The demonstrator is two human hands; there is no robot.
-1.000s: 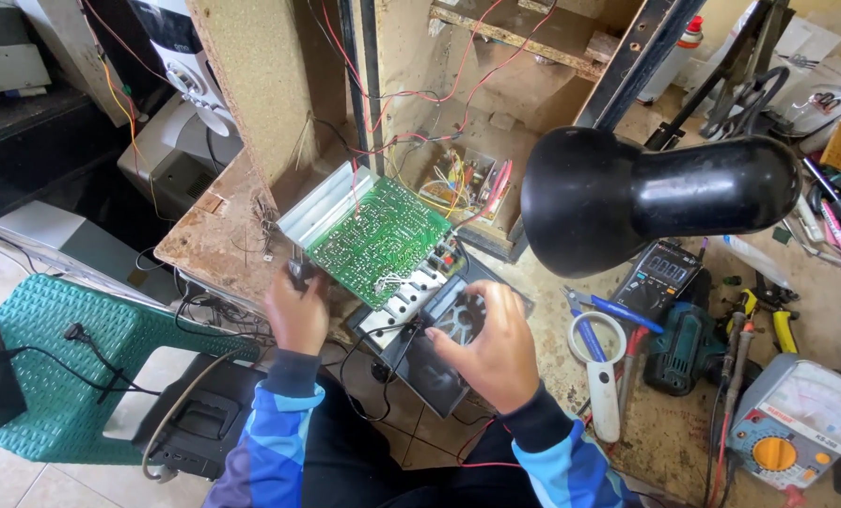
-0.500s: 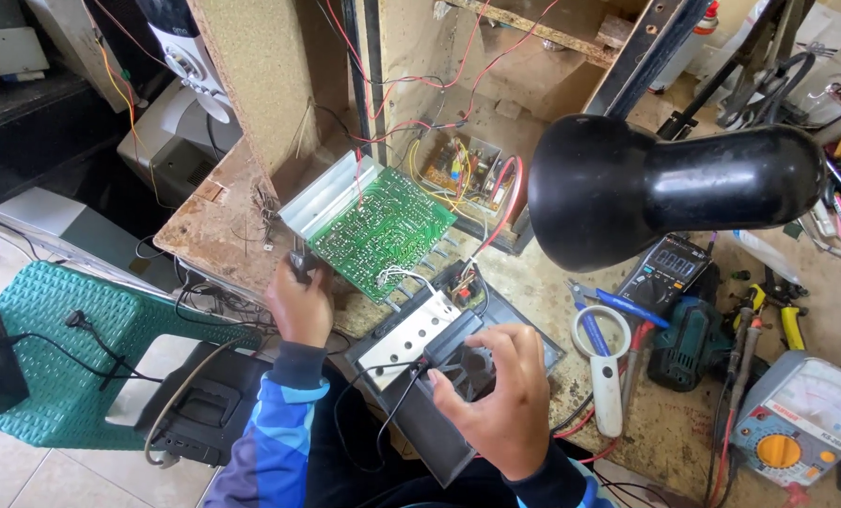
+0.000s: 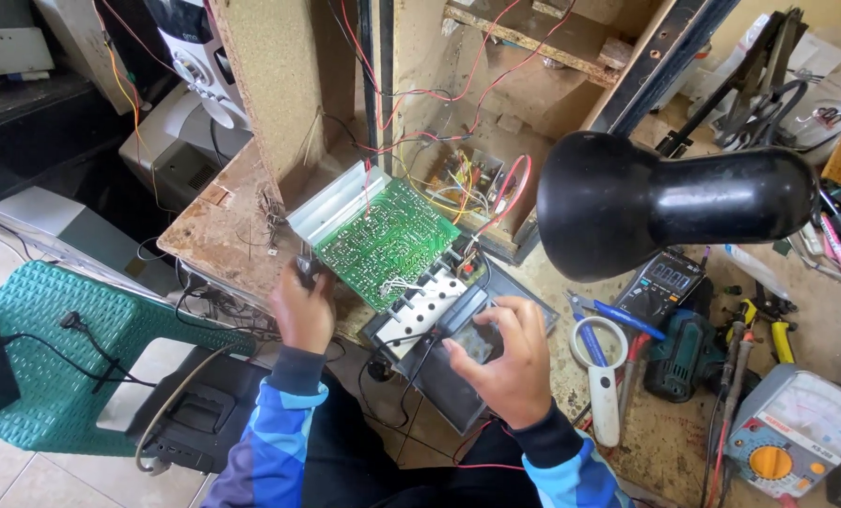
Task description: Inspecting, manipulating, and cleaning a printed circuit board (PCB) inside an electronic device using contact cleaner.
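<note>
— Board (image 3: 383, 240), the green one: where is it?
— Tilted on the counter (image 3: 218, 230) edge, solder side up, a ribbed metal heatsink along its far edge. The left hand (image 3: 300, 310) is closed around a small dark part at the board's near-left corner.
— And the right hand (image 3: 505, 353)?
— Just right of the board and nearer the person, fingers curled round a small dark square part, thumb pressed on its near edge, above a dark flat panel (image 3: 458, 376).
— What lies between?
— A white perforated plate (image 3: 425, 306), touching the board's near edge.
— Further out?
— Right of the board, a black lamp (image 3: 665, 202) hangs over the counter; under it a multimeter (image 3: 660, 287), a magnifier (image 3: 601, 376), and an analogue meter (image 3: 797, 433) farthest right. Behind the board, red and yellow wires (image 3: 458, 174) run into a wooden cabinet.
</note>
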